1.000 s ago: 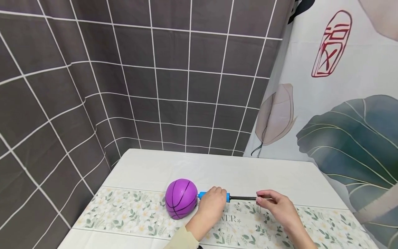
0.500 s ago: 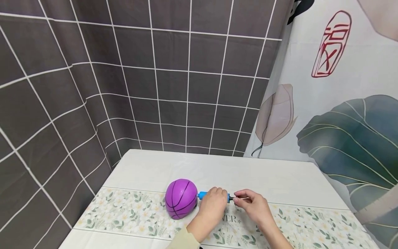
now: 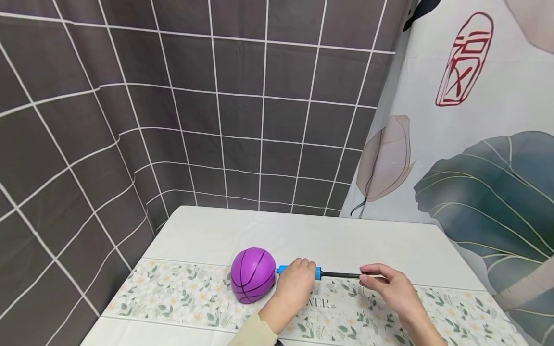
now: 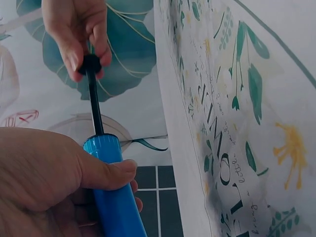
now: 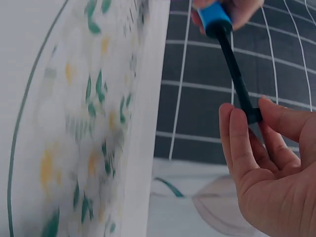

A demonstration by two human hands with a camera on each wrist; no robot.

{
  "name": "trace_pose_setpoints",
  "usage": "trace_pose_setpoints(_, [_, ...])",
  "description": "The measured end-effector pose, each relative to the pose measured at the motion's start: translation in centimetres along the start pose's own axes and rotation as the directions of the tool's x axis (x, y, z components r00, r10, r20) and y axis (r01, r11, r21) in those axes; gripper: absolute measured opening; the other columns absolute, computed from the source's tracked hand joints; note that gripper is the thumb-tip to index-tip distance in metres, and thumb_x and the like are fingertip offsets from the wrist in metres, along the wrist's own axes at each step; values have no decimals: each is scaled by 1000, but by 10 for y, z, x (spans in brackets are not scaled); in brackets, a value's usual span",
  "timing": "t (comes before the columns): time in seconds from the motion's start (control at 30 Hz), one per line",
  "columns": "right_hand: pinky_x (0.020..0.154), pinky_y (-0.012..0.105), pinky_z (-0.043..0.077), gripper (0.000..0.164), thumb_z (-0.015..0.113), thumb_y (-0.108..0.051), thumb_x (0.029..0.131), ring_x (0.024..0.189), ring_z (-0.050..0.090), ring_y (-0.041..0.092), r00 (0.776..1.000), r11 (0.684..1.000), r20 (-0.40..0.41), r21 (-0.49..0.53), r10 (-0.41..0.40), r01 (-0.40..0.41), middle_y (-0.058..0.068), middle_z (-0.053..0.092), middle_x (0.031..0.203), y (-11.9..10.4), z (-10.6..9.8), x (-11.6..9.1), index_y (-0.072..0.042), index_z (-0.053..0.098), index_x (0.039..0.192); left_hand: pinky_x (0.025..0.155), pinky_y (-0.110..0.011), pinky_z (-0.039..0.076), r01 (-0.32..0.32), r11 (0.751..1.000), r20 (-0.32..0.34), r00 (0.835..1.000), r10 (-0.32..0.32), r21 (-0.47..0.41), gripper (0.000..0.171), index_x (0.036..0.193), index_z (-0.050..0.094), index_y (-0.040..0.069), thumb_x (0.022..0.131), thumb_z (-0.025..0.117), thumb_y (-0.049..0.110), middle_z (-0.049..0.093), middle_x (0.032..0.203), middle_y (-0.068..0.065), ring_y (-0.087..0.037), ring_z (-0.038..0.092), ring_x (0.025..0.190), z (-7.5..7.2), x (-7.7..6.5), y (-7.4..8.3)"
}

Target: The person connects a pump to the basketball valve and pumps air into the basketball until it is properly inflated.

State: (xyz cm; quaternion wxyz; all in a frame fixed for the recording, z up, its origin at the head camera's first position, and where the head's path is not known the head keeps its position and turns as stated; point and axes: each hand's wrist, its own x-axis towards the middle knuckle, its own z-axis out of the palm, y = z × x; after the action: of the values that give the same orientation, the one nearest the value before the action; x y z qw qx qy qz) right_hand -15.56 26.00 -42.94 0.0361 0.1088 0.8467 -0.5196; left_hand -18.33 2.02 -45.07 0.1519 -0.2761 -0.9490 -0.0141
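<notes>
A purple ball [image 3: 253, 276] with black lines, its top rounded and its shape slightly sagging, rests on the table. Against its right side points the tip of a blue hand pump [image 4: 118, 207]. My left hand [image 3: 296, 282] grips the pump's blue barrel, thumb laid across it in the left wrist view. The black rod [image 3: 341, 275] is drawn far out of the barrel. At its end, my right hand [image 3: 391, 288] pinches the small black handle [image 5: 254, 116] between thumb and fingers. Whether the pump's needle sits inside the ball is too small to tell.
The table [image 3: 207, 230] wears a white cloth with a floral band and printed lettering. Behind it hangs a dark curtain [image 3: 238, 120] with a white grid. A white cloth with leaf prints [image 3: 484, 192] hangs at the right.
My right hand moved left, pushing the rod into the barrel, then came back right and drew it out again. The left hand and the ball stayed nearly in place.
</notes>
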Motion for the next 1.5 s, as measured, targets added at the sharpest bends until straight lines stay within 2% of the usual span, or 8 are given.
trace_pose_setpoints(0.13, [101, 58, 49, 41, 71, -26, 95, 103, 73, 25, 1000, 1000, 11, 11, 3, -3, 8, 71, 114, 4, -12, -2, -4, 65, 129, 92, -22, 53, 1, 1000, 2, 1000, -1, -4, 28, 106, 68, 9, 81, 79, 6, 65, 92, -1, -13, 61, 91, 0, 0, 0])
trace_pose_setpoints(0.3, [100, 55, 51, 40, 71, -24, 95, 101, 73, 24, 1000, 1000, -8, 9, -22, 22, 8, 71, 114, 2, -9, 0, -2, 65, 129, 89, -22, 54, -3, 1000, -12, 1000, 3, 12, 28, 105, 68, 9, 79, 80, 7, 64, 91, 0, -13, 60, 89, 0, 1, 1])
trace_pose_setpoints(0.63, [80, 40, 58, 28, 74, -18, 93, 90, 73, 17, 996, 996, -37, -37, -85, 83, 5, 74, 105, -12, 31, 3, -6, 71, 118, 89, -22, 54, -9, 1000, -16, 1000, 9, 2, 28, 102, 68, 8, 78, 82, 9, 64, 88, -1, -13, 60, 88, -2, 1, 1])
trace_pose_setpoints(0.8, [66, 31, 55, 23, 76, -14, 90, 83, 73, 16, 989, 990, -48, -44, -138, 136, 3, 74, 100, -17, 56, 5, -6, 73, 111, 87, -21, 52, -11, 1000, -11, 1000, 11, 23, 24, 101, 67, 10, 81, 81, 15, 63, 87, 0, -12, 59, 86, -2, 1, 3])
trace_pose_setpoints(0.97, [66, 30, 53, 20, 77, -14, 89, 82, 73, 17, 989, 989, -46, -44, -142, 140, 0, 74, 97, -19, 69, 6, -9, 75, 108, 86, -21, 51, -19, 1000, -1, 1000, 19, 15, 24, 100, 67, 10, 81, 81, 13, 62, 86, 1, -12, 57, 84, 0, 2, 2])
trace_pose_setpoints(1.17, [73, 38, 57, 28, 78, -19, 89, 85, 73, 17, 995, 995, -43, -22, -93, 92, 2, 75, 102, -15, 56, 4, -9, 74, 115, 87, -20, 53, -12, 1000, 15, 1000, 12, -22, 29, 105, 69, 10, 80, 83, 13, 65, 92, 0, -11, 60, 89, -1, 2, -1])
trace_pose_setpoints(1.27, [75, 39, 57, 31, 77, -22, 90, 88, 72, 16, 996, 997, -45, -34, -71, 69, 3, 75, 102, -12, 42, 3, -8, 73, 117, 88, -20, 53, -8, 1000, 19, 1000, 9, -18, 32, 106, 69, 9, 79, 84, 13, 65, 94, 0, -12, 61, 91, -1, 2, -2])
trace_pose_setpoints(1.5, [94, 53, 54, 39, 73, -27, 94, 98, 73, 21, 1000, 1000, -3, -19, -19, 19, 6, 73, 112, -2, 6, 0, -7, 68, 126, 85, -20, 55, 14, 999, 30, 999, -13, -47, 32, 106, 69, 9, 78, 83, 10, 65, 93, -1, -12, 60, 90, -1, 2, -3])
